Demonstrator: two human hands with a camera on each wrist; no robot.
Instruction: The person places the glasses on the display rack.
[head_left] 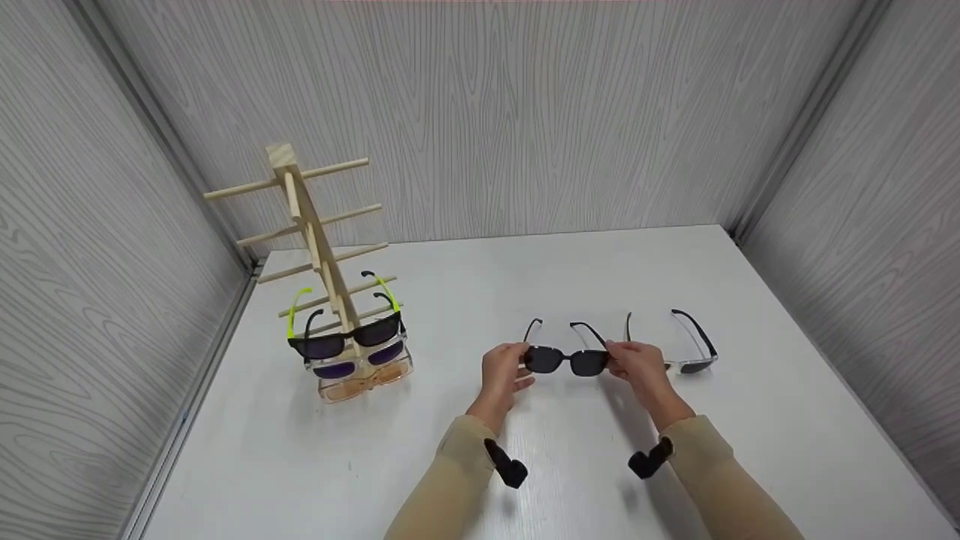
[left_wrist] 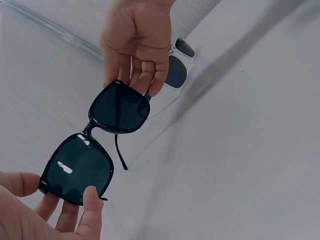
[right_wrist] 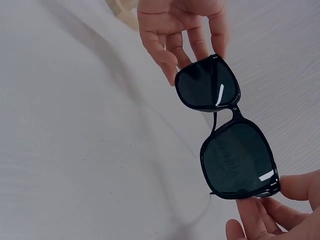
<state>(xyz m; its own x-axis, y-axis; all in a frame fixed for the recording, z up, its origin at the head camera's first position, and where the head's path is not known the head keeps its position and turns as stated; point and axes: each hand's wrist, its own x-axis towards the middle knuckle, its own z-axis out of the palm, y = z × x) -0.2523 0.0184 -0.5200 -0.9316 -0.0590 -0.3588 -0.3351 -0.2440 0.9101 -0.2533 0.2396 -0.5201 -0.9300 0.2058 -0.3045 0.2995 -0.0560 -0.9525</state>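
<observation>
Black sunglasses (head_left: 587, 364) with dark lenses are held up between both hands, lenses toward the person and temples unfolded away. My left hand (head_left: 501, 375) pinches the frame's left corner between thumb and fingers. At the opposite corner my right hand (head_left: 640, 369) pinches the frame by its hinge. In the left wrist view the lenses (left_wrist: 80, 167) show bright reflections. Just beyond the right hand, a second pair of sunglasses (head_left: 697, 366) with a clear front and dark temples lies on the table, partly hidden by that hand.
A wooden display rack (head_left: 322, 247) with crossbars stands at the left. On its lower bars hang black sunglasses with yellow-green temples (head_left: 324, 346), clear-framed ones with purple lenses (head_left: 334, 370) and an orange-tinted pair (head_left: 349, 388). Grey panel walls (head_left: 525, 112) enclose the white table (head_left: 300, 472).
</observation>
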